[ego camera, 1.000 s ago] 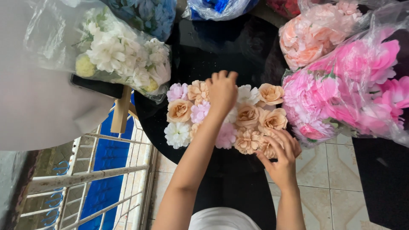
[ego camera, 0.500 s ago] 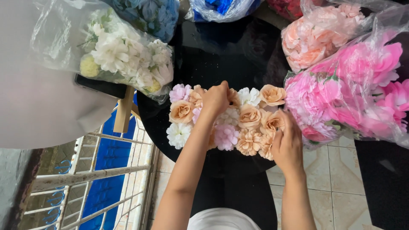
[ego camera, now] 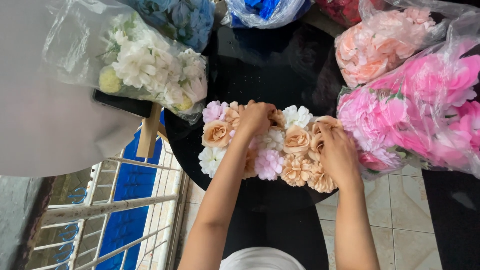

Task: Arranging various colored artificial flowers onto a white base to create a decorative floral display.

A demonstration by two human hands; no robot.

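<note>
1. Nearest, the person's two bare forearms reach up from the bottom edge over a round black table, with pale floor tiles showing to the right and a white metal railing down to the left.

2. On the near half of the table lies a flat cluster of flower heads: peach roses, pale pink pompoms and a few white blooms, packed touching one another in a rough oblong.

3. The left hand sits on the far left part of the cluster, fingers curled down over a peach bloom. It looks clenched on that flower, though the bloom is mostly hidden beneath it, so I cannot tell how firm the hold is.

4. The right hand lies on the right end, fingers bent onto a peach rose at the edge, pinching or pressing it; which of the two I cannot tell.

5. Judged from how it lies, the cluster looks largely filled in, with no bare gaps inside, and both hands are at its edges. How much more is meant to go on cannot be told.

6. Farther off, clear bags ring the table: white flowers at far left, blue flowers beyond them, a blue bag at the far middle, peach-pink blooms far right, and bright pink flowers on the right, just beside the cluster.
</note>
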